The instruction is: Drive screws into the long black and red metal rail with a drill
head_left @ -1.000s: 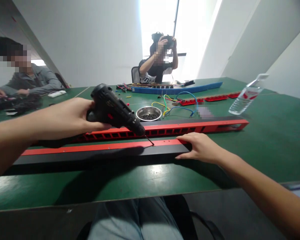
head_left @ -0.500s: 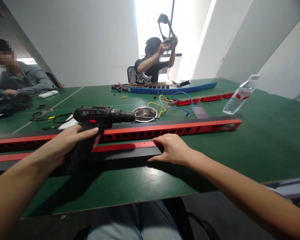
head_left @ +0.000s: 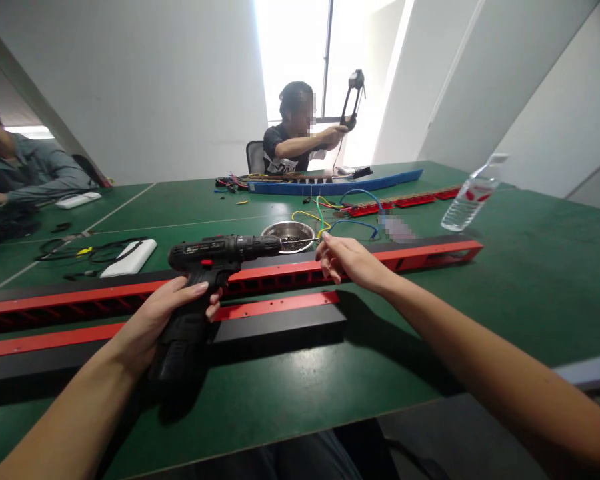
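Observation:
My left hand (head_left: 166,312) is wrapped around the handle of a black cordless drill (head_left: 207,257), held level and pointing right. A long thin bit (head_left: 298,241) sticks out of its chuck. My right hand (head_left: 353,261) is at the bit's tip, thumb and fingers pinched together; whatever lies between them is too small to make out. Below the drill lies a long black-and-red metal housing (head_left: 285,327), its right end bare. A second such housing (head_left: 430,257), with a row of square openings, lies behind it. Beyond the bit stands a metal bowl (head_left: 266,230) of small dark parts.
A clear water bottle (head_left: 469,203) stands at right. Coloured wires (head_left: 353,222) join red socket strips (head_left: 415,200). A blue housing (head_left: 340,187) lies farther back. A white power bank (head_left: 130,258) and black cable are at left. Two people sit around the green table (head_left: 520,287).
My right hand has left the near housing's end and come up to the bit's tip. The drill has shifted right. Across the table, the person has lowered the black strap-like device.

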The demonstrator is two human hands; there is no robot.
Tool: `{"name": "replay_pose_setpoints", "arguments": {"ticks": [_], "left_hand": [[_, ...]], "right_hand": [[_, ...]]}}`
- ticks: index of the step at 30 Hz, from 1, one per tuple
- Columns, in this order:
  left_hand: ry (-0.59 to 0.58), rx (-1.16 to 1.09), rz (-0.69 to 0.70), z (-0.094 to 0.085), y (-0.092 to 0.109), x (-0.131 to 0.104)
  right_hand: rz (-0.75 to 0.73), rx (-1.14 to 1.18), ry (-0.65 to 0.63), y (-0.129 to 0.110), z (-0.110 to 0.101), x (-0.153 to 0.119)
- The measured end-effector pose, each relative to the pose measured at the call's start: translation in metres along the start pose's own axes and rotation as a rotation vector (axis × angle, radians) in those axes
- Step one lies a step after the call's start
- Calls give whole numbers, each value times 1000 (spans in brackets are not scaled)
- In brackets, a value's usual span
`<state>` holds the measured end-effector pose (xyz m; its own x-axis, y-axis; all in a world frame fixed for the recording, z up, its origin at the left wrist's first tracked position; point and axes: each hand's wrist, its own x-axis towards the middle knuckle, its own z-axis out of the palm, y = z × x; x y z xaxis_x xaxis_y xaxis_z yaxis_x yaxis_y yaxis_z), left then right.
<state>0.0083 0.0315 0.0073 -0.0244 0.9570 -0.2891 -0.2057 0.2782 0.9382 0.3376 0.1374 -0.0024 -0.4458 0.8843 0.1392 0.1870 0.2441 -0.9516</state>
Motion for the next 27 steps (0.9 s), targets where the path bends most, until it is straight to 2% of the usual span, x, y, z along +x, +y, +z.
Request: {"name": "replay_pose_setpoints", "arguments": {"ticks": [3, 6, 9, 12, 16, 22, 27], "left_hand": [[-15, 8, 16, -1, -2, -2], [-43, 15, 24, -1, -4, -2], [-44, 22, 26, -1, -4, -2], [-42, 30, 24, -1, -2, -2], [-39, 33, 19, 1, -1, -4], [-67, 63, 8, 0, -1, -3], [33, 61, 4, -3, -5, -2]], "right_hand": [[-83, -67, 35, -4, 18, 6], [-80, 40, 105, -3, 24, 9], [-62, 221, 112, 4, 21, 13], [-64, 304, 124, 14, 16, 15], [-61, 318, 117, 20, 15, 16], [-85, 327, 119, 17, 17, 17], [-90, 322, 114, 19, 19, 17]]}}
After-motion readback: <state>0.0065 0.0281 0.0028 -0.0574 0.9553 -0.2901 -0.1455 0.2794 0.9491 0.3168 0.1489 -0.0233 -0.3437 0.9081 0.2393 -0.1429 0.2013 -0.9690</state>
